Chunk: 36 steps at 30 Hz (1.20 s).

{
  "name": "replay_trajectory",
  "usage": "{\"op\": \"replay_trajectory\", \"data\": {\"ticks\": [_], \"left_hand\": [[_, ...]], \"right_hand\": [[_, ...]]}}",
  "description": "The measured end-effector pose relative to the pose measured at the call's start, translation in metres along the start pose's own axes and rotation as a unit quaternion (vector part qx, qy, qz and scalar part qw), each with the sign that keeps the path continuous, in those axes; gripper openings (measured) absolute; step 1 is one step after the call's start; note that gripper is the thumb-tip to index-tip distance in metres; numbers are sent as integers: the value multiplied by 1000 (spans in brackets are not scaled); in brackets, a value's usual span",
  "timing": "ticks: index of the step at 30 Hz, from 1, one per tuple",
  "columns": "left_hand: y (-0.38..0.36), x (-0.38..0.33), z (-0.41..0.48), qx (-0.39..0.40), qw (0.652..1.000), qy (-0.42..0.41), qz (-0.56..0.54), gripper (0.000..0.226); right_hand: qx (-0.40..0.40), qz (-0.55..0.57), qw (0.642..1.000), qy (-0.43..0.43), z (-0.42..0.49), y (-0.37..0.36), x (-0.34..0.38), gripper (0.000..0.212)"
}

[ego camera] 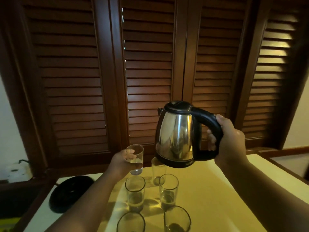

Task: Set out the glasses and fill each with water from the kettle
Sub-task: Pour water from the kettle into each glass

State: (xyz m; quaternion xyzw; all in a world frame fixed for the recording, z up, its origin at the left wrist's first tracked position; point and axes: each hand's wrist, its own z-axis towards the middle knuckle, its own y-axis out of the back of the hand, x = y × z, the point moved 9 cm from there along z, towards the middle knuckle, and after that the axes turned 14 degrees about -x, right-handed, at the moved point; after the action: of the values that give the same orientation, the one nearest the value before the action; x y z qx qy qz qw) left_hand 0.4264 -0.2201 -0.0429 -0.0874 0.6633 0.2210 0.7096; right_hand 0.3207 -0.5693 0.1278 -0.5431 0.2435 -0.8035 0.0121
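Position: the kettle (pixel 175 134) is held in the air above the back of the table (pixel 217 190), near upright, with its spout (pixel 158 112) turned toward the person's left. No stream of water shows. The right hand (pixel 230 141) has its fingers wrapped through and round the black handle (pixel 210 121) and bears the whole load.

The left hand (pixel 120 163) is curled round the lower part of a raised glass (pixel 135 156), lifted clear of the table beside and below the spout. Whether this glass already has water in it cannot be told.

On the table, a far glass (pixel 158 171) stands partly behind the kettle's foot. A middle-left glass (pixel 135 191) and a middle-right glass (pixel 168 190) stand side by side, apart from each other. A near-left glass (pixel 131 222) and a near-right glass (pixel 177 220) are cut off by the lower edge. Their fill levels are unclear in the dim light. The black kettle base (pixel 71 193) lies at the left end of the table.

Handling assessment: the steel kettle is rigid and likely heavy if full, with its weight shifting as it tips. The handle is the only sound hold, since the body may be hot. The glasses are thin, smooth, fragile and easily toppled, and are best held low round the wall, as the raised one is.
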Motion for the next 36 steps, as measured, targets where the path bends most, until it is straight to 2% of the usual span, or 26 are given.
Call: {"op": "replay_trajectory", "data": {"ticks": [6, 10, 13, 15, 17, 20, 23, 24, 27, 30, 36], "left_hand": [[-5, 19, -9, -9, 995, 53, -83, 58], [-11, 37, -12, -1, 969, 147, -201, 39], [-12, 50, -9, 21, 972, 164, -168, 25], [-10, 60, -8, -4, 975, 175, -137, 34], [-13, 58, -10, -9, 967, 187, -174, 17], [-13, 70, -4, -34, 955, 220, -197, 21], [-17, 85, 6, -13, 953, 224, -204, 43], [-18, 95, 12, -17, 947, 234, -218, 44], [-16, 84, 2, -19, 937, 253, -240, 39], [-18, 76, -7, -33, 927, 272, -256, 14], [-19, 73, -10, -22, 928, 272, -255, 15]], "right_hand": [[-47, -4, 999, 14, -1, 24, -5, 30], [-62, -13, 997, 33, -4, 41, -10, 28], [-78, -36, 995, 52, -2, 56, -14, 32], [-79, -42, 994, 57, -2, 63, -16, 36], [-87, -44, 994, 47, -3, 71, -19, 36], [-112, -52, 992, 27, -3, 82, -28, 34], [-122, -63, 990, 17, -4, 89, -34, 34], [-125, -66, 990, 14, -5, 92, -35, 34], [-136, -82, 987, 10, -8, 98, -38, 37], [-149, -96, 984, 10, -11, 103, -40, 41], [-160, -114, 980, 7, -14, 106, -46, 40]]}}
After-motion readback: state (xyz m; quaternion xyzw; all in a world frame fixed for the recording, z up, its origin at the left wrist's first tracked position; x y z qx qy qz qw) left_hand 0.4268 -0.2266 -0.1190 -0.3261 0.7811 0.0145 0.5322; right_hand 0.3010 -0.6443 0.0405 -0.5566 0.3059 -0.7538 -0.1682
